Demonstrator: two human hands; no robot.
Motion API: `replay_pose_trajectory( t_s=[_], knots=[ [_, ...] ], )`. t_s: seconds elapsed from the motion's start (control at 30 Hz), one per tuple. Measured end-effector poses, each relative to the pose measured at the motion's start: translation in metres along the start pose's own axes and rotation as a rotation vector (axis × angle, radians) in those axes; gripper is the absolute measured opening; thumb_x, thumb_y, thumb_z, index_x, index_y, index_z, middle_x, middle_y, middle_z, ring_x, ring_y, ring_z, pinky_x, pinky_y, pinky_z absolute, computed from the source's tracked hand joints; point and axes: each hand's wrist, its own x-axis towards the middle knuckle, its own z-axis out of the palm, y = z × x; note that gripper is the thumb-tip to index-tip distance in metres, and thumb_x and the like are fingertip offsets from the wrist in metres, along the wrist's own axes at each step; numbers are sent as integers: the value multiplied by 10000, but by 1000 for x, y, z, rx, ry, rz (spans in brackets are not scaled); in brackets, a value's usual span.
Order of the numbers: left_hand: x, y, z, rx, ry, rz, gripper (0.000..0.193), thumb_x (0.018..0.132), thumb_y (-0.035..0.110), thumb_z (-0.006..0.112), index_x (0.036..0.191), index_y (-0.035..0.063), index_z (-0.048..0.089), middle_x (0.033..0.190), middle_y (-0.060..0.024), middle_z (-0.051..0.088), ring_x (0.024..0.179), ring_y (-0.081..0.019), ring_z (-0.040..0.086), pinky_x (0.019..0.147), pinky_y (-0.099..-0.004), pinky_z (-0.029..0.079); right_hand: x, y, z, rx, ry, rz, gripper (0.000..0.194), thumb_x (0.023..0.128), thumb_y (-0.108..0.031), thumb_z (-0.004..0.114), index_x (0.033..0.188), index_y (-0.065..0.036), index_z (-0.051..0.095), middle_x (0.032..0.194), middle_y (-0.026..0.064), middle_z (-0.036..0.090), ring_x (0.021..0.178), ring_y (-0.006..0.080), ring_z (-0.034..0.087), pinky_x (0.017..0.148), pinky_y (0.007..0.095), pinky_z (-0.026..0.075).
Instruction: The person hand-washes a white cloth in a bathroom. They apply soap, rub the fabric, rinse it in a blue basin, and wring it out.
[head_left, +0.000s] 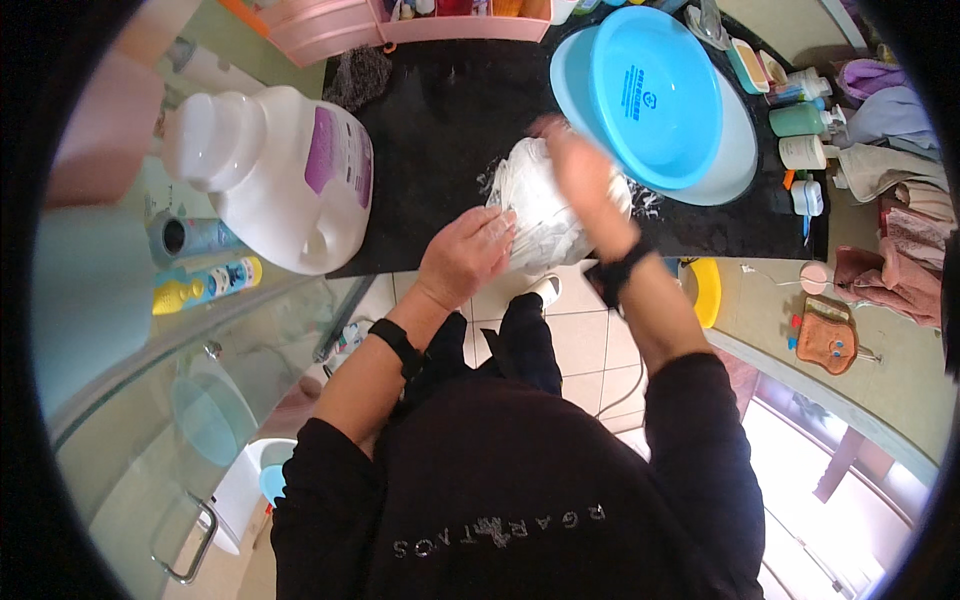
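Observation:
A white wet-looking cloth or wrapped bundle (536, 202) lies at the front edge of a black countertop (442, 135), with white suds around it. My left hand (466, 251) rests against its left side, the fingertips pressed on the white material; whether they pinch it cannot be told. Over the right side of the bundle is my right hand (574, 165), blurred, its fingers bent towards the back. What lies under that hand is hidden. Just right of it, a bright blue plastic basin (667, 97) leans in a paler basin (731, 169).
A large white jug (277, 187) with a purple label stands at the left. Along the back is a pink organizer (465, 30), with a dark mesh cloth (360, 79) below it. Pump bottles (799, 120) line the right end, near hanging towels (885, 289). A glass panel (225, 322) stands at lower left.

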Motion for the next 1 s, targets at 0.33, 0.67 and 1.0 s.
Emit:
replay_pose_trajectory(
  t_s=[0.33, 0.67, 1.0],
  knots=[
    [1, 0, 1, -15, 19, -9, 204, 753, 42, 683, 957, 34, 680, 1056, -58, 671, 999, -233, 625, 837, -319, 545, -1, -1, 9, -61, 144, 63, 200, 894, -155, 533, 1070, -141, 626, 746, 149, 649, 675, 342, 646, 568, 457, 488],
    [-2, -2, 3, -5, 26, 0, 228, 718, 55, 699, 945, 45, 690, 1056, -65, 669, 997, -243, 627, 843, -335, 547, -18, 24, 44, -76, 73, -16, 244, 889, -142, 504, 1104, -154, 618, 743, 116, 658, 658, 291, 654, 569, 417, 505],
    [0, 0, 2, -8, 43, -4, 242, 721, 42, 698, 963, 41, 687, 1036, -71, 669, 983, -240, 629, 837, -328, 549, 21, 4, -1, -90, -142, 293, 267, 895, -159, 501, 1147, -174, 588, 731, 114, 657, 661, 284, 662, 571, 430, 510]
  ],
)
